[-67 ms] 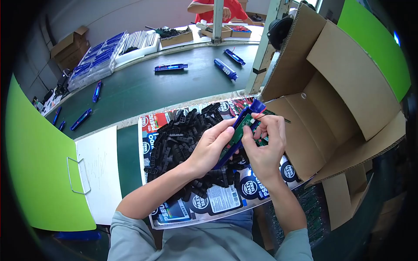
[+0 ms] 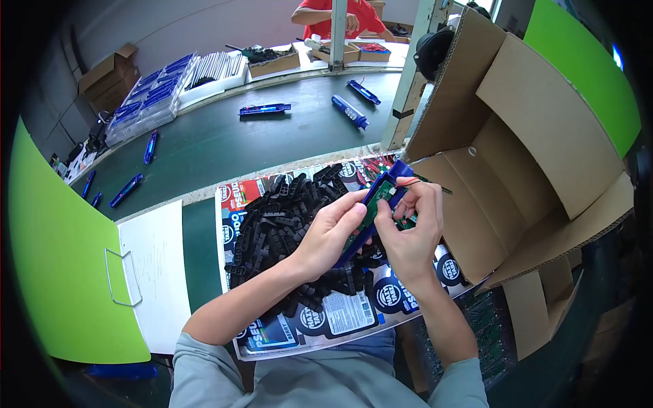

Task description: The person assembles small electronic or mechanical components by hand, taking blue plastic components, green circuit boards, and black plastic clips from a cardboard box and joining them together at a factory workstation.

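A long blue plastic casing (image 2: pixel 403 167) is held at a slant above the printed tray, its upper end pointing away to the right. Inside it lies a narrow green circuit board (image 2: pixel 383 195). My left hand (image 2: pixel 325 238) is closed around the casing's near side, thumb along the board's edge. With bent fingers, my right hand (image 2: pixel 418 228) is closed at the board's upper part, where a red wire (image 2: pixel 408 181) shows by the fingertips. Whether those fingers pinch the wire or press the board is hidden. Below and left of the hands are piled black plastic pieces (image 2: pixel 265 234).
The printed tray (image 2: pixel 350 309) lies before me. An open cardboard box (image 2: pixel 469 197) stands close on the right. Beyond, several blue casings (image 2: pixel 265 109) lie on a dark green belt (image 2: pixel 204 136). A green panel (image 2: pixel 61 258) rises at left. A person in red (image 2: pixel 340 17) sits across.
The view has shifted very slightly. Both hands keep their hold on the casing and board, and the right fingertips have shifted a little at the upper end.
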Demonstrator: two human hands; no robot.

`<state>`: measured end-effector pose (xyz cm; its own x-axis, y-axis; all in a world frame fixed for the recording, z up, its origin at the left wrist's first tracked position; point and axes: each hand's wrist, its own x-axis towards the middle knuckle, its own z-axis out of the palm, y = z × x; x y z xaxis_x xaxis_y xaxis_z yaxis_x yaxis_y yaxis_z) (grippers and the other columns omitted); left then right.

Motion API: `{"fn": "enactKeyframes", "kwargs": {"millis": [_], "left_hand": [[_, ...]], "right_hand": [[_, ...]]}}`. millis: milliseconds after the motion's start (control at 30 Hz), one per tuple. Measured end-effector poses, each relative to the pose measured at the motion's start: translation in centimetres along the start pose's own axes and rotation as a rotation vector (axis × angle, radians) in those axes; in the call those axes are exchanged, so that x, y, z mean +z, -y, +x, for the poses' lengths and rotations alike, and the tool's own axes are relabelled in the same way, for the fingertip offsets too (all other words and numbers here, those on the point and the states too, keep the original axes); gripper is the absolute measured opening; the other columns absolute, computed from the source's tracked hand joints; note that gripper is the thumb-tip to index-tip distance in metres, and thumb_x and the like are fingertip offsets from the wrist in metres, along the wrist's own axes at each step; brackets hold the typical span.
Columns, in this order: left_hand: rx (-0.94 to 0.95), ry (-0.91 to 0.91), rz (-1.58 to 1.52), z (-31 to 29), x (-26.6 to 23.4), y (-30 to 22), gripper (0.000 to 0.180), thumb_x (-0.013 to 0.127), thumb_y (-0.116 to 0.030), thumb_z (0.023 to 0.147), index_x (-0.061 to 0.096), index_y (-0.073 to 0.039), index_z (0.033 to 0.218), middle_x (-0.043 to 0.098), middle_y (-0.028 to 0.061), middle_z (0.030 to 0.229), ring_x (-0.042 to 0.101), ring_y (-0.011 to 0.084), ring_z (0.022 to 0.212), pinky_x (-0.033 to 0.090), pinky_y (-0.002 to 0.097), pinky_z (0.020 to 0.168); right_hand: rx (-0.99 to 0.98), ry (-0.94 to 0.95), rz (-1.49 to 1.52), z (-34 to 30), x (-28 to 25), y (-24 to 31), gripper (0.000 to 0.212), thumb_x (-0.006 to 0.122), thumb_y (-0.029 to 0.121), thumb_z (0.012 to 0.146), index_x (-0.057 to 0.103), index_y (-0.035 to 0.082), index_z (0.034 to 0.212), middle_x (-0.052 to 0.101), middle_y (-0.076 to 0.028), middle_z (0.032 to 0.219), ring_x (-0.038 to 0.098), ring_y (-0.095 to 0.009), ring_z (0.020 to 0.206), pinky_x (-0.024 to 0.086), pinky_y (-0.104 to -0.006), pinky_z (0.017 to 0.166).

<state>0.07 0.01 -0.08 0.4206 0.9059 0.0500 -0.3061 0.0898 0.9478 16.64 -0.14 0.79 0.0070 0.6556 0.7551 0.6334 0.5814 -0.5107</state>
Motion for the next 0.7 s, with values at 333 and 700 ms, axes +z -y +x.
{"fn": "enactKeyframes", "kwargs": {"millis": [333,700], "left_hand": [[0.112,-0.031,0.258,-0.4,0.5,1.2,0.044,0.052,-0.01,0.105,0.048,-0.006,0.148,0.063,0.0011,0.096,0.059,0.0064,0.078,0.051,0.0237,0.064],[0.16,-0.333,0.636,4.1,-12.3,-3.5,0.045,0.049,-0.007,0.104,0.047,-0.004,0.149,0.066,0.0057,0.095,0.06,0.0082,0.072,0.053,0.0231,0.065]], "right_hand": [[0.401,0.065,0.41,-0.1,-0.3,0.8,0.074,0.072,-0.006,0.084,0.034,-0.001,0.147,0.051,-0.003,0.097,0.053,-0.006,0.08,0.044,-0.0197,0.068],[0.129,0.442,0.117,-1.7,2.5,-4.6,0.017,0.068,0.01,0.092,0.07,0.001,0.106,0.068,-0.013,0.096,0.066,-0.028,0.084,0.052,-0.0406,0.077]]}}
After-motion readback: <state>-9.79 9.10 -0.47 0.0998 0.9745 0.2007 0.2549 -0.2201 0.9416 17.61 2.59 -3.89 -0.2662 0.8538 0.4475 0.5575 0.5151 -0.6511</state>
